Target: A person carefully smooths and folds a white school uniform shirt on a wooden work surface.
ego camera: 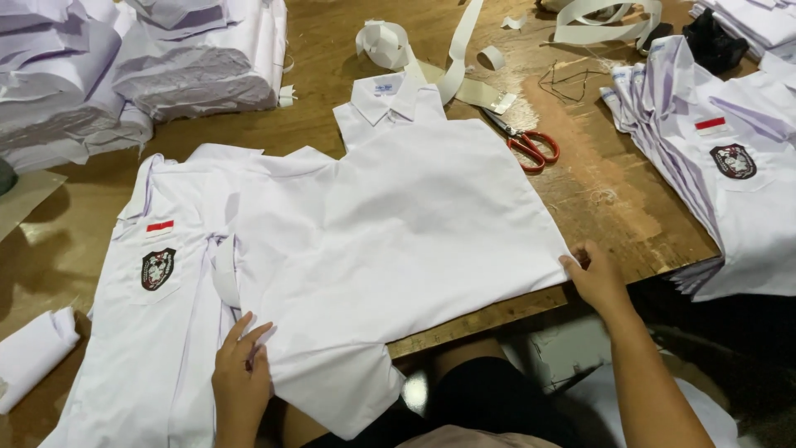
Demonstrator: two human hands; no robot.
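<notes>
A white shirt [398, 241] lies back-up and spread flat on a wooden table [613, 207], likely so it can be smoothed. The left hand [240, 373] rests flat, fingers spread, on its near edge; the right hand [595, 278] pinches the hem corner. Beyond the right hand lie red-handled scissors [526, 143]; stacked shirts [721, 158] crowd its far side. A badged shirt [157, 282] lies just left of the left hand.

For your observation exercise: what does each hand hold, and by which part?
The right hand pinches the spread white cotton shirt at its lower right hem corner. The left hand presses flat near its sleeve, gripping nothing.
</notes>
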